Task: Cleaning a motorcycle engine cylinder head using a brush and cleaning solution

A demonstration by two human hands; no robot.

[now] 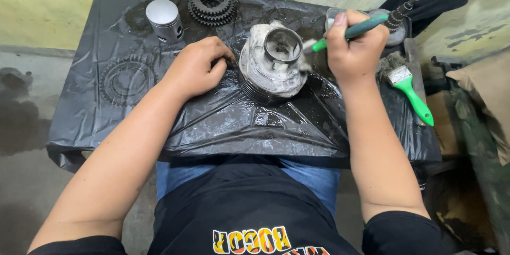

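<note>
Already the finned cylinder was foamy while the right hand gripped a green-handled brush and the left hand, fingers curled on nothing, steadied it; the gears sat unscrubbed.

Right hand gripping green-handled brush, bristles against foam-coated finned engine cylinder on black plastic sheet; left hand braced beside cylinder; piston, stacked gear, second green brush nearby
</note>
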